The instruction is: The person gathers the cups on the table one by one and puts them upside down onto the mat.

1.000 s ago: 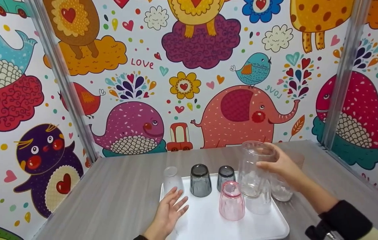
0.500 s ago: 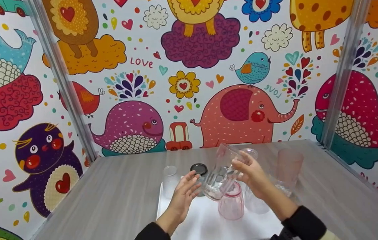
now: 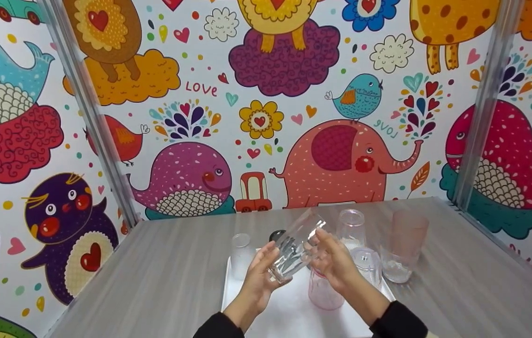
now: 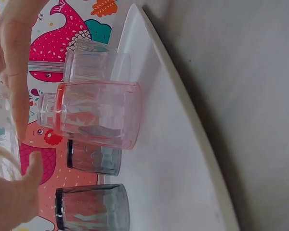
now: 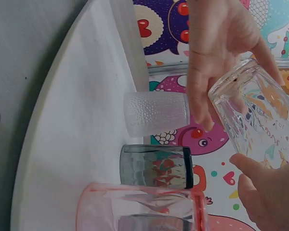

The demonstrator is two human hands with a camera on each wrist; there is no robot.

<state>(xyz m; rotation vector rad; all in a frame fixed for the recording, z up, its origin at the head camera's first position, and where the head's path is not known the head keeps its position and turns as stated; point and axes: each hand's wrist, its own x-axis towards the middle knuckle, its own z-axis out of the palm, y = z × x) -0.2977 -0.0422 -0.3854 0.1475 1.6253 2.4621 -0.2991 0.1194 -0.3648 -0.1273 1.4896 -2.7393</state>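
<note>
We start with the grey surface and the white tray lying near its front edge, toward the middle. Above the tray, both hands carry a tall clear glass, lifted free of everything below. Our left hand cups the lower end with curled fingers, and our right hand wraps the upper side, so each grip is closed on the glass.

To handle this well, we judge that the hands should stay on opposite sides of the wall, turning slowly and keeping the glass above the pink cup and the dark cups, since clear ribbed walls can slip.

The glass is tilted. Its long axis runs from low near the left hand up toward the back edge and the right. Which end is the mouth we cannot tell for certain, though the right wrist view suggests a closed end beside the left fingers.

Smaller still, a frosted cup stands inverted at the tray's back left corner.
</note>
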